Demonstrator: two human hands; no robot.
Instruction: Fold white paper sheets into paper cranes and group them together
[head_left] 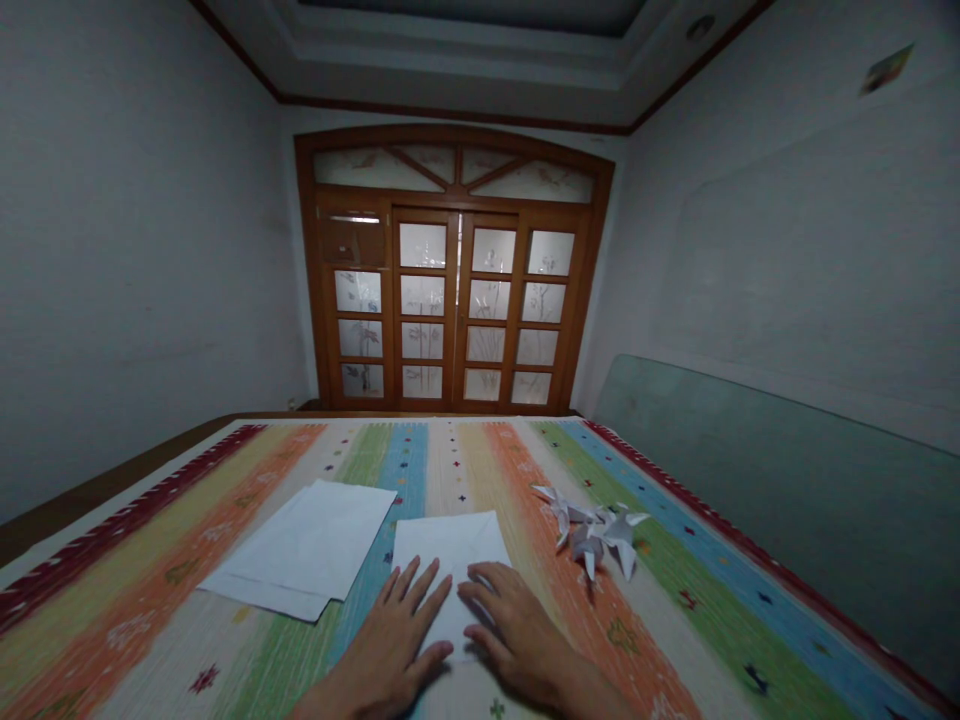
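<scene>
A white sheet of paper (pixel 448 548) lies on the striped multicoloured mat (pixel 187 590) in front of me. My left hand (pixel 390 640) rests flat on its near left part, fingers stretched out and spread. My right hand (pixel 510 625) presses flat on its near right part, fingers also extended. Neither hand holds anything. To the left lies a stack of plain white sheets (pixel 304 548). To the right sit folded white paper figures (pixel 596 535) with pointed tips.
The mat covers a wide flat surface with a dark wooden edge (pixel 90 495) at the left. A green glass panel (pixel 765 480) leans along the right wall. A wooden door with frosted panes (pixel 450 310) stands at the far end.
</scene>
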